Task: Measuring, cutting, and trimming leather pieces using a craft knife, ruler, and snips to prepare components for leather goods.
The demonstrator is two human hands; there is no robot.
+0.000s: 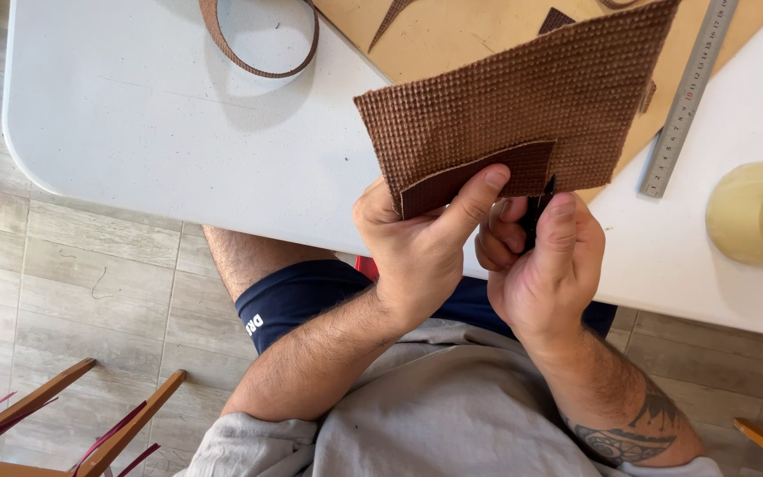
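A brown textured leather-like sheet (523, 97) is held up over the edge of the white table (161, 115), its lower edge folded up into a flap (479, 181). My left hand (421, 238) pinches that folded flap, thumb pressed on its face. My right hand (540, 265) is closed around a small dark object (536, 216) at the sheet's lower edge; most of that object is hidden by the fingers.
A tan cutting board (452, 31) with brown scraps lies behind the sheet. A steel ruler (689, 97) rests at the right, a roll of clear tape (757, 212) beyond it. A brown strap loop (258, 40) lies at the top. Wooden chair parts (64, 415) stand lower left.
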